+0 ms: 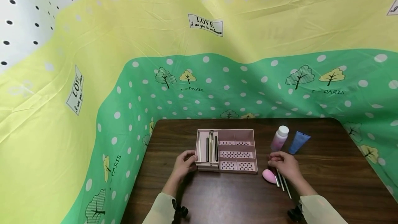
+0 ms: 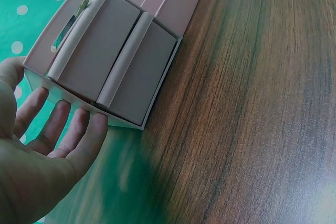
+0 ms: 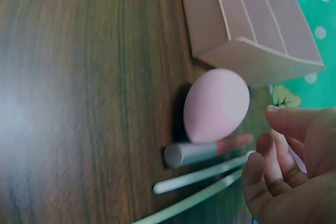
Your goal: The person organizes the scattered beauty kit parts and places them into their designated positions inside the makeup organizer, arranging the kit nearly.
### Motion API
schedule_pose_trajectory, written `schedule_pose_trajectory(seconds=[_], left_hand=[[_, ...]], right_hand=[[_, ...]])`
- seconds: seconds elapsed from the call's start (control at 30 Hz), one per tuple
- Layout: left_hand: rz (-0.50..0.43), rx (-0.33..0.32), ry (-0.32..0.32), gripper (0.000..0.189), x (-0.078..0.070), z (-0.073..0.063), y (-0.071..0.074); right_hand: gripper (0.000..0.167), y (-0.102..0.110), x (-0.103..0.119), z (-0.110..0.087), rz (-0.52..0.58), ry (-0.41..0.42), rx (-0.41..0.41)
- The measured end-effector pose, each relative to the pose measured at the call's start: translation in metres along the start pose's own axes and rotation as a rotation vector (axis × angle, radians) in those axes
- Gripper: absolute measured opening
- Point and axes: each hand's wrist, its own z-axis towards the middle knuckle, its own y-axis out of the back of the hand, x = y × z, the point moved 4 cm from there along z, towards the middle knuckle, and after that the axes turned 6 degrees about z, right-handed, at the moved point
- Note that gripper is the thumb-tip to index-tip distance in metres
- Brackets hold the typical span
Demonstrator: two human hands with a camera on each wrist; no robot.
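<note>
My left hand (image 1: 184, 163) is at the left side of a pink desk organizer (image 1: 255, 155), with its fingertips on the side wall and the thumb at the top corner. Several slim brushes and pencils (image 1: 207, 149) lie in the organizer's left tray. Two closed drawers (image 2: 97, 40) face front in the left wrist view. My right hand (image 1: 286, 164) is over thin pale sticks (image 3: 205, 174), fingers loosely bent and thumb apart from them. Beside the sticks lie a short tube (image 3: 184, 154) with a silver end and reddish body, and a pink egg-shaped makeup sponge (image 3: 216, 106).
Behind my right hand stands a pink bottle with a white cap (image 1: 280, 138). A blue squeeze tube (image 1: 299, 142) is to its right. The dark wooden table (image 1: 230, 196) is bordered by a green and yellow patterned curtain (image 1: 217, 78).
</note>
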Motion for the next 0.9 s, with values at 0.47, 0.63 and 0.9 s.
schedule_pose_trajectory(seconds=[0.47,0.63,0.9], left_hand=[[0.016,0.0,-0.005,0.041,0.0,-0.001,0.0],[0.016,0.0,-0.009,0.04,0.0,-0.001,0.0],[0.014,-0.002,-0.011,0.04,-0.001,-0.001,0.0]], right_hand=[[0.029,0.015,-0.025,-0.007,-0.09,-0.013,-0.054],[0.028,0.018,-0.029,-0.011,-0.144,-0.02,-0.057],[0.028,0.02,-0.034,-0.015,-0.18,-0.089,-0.025]])
